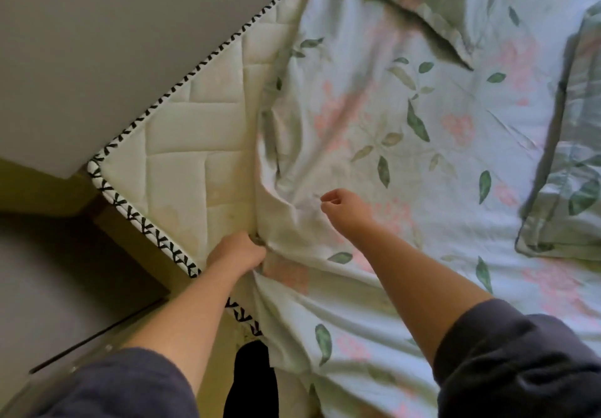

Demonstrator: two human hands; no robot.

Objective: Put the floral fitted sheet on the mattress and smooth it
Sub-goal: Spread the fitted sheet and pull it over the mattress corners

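At the sheet's bunched edge, low and left of centre, the left hand (239, 251) clenches a gather of the floral sheet (406, 124), knuckles resting on the bare quilted mattress (195, 144). From that grip the cloth runs off toward twelve through five o'clock, rumpled and creased, and hangs over the near mattress side at six. The uncovered corner, edged in black-and-white trim, lies at ten o'clock from the hand. The right hand (343, 204) sits at two o'clock from the left, over a raised fold, its fingers curled; whether it pinches cloth I cannot tell. A matching pillow (422, 1) lies at twelve o'clock on the sheet, and a second pillow (569, 157) lies at three.
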